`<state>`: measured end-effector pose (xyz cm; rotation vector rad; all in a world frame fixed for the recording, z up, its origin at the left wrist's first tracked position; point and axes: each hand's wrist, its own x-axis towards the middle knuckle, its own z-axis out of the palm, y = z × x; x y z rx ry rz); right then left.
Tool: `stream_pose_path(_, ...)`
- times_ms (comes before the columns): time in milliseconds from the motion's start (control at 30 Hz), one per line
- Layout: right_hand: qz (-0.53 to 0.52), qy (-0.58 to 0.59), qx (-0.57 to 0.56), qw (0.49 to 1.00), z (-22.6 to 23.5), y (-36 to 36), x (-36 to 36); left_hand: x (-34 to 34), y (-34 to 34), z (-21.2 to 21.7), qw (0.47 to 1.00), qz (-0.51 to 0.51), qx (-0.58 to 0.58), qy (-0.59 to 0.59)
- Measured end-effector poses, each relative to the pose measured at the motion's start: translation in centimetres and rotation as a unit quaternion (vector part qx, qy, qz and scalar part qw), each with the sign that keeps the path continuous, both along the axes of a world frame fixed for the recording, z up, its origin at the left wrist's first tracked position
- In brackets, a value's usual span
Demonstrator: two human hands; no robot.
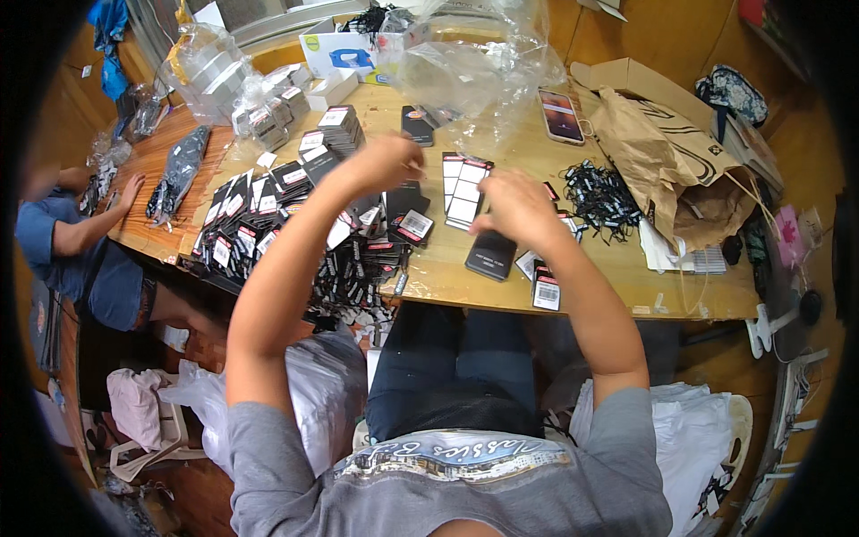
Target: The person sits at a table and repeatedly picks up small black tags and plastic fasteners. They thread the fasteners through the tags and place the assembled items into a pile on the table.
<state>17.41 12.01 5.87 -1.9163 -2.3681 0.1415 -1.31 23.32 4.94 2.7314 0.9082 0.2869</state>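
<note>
My left hand (pixel 390 165) is raised over the middle of the table, its fingers curled together and a little blurred; what they hold, if anything, cannot be made out. Below it lie dark hang tags with barcode labels (pixel 414 225). My right hand (pixel 521 208) hovers beside a white label sheet (pixel 463 195), thumb and forefinger apart at the sheet's right edge. Just under that hand rests a stack of black tags (pixel 490 255). Closer to the table edge, a black tag with a white barcode label (pixel 547 291) lies flat.
A large heap of strung tags (pixel 268 210) spreads to the left. Black cords (pixel 601 201) lie in a pile at right, beside a brown paper bag (pixel 676 157) and a phone (pixel 561 116). Clear plastic bags (pixel 474 72) stand behind. Another person's hand (pixel 131 191) rests at far left.
</note>
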Motion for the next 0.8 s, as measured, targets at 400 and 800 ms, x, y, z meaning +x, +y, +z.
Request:
stream_pose_path(400, -0.042, -0.006, 0.014, 0.999, -2.3, -0.3, 2.7, 9.3, 3.3, -2.9, 0.977, 0.007, -0.079, 0.196)
stream_pose_path(800, -0.049, 0.201, -0.017, 0.978, -4.0, 2.5, 4.9, 9.1, 3.8, -4.4, 0.933, 0.172, -0.175, -0.261)
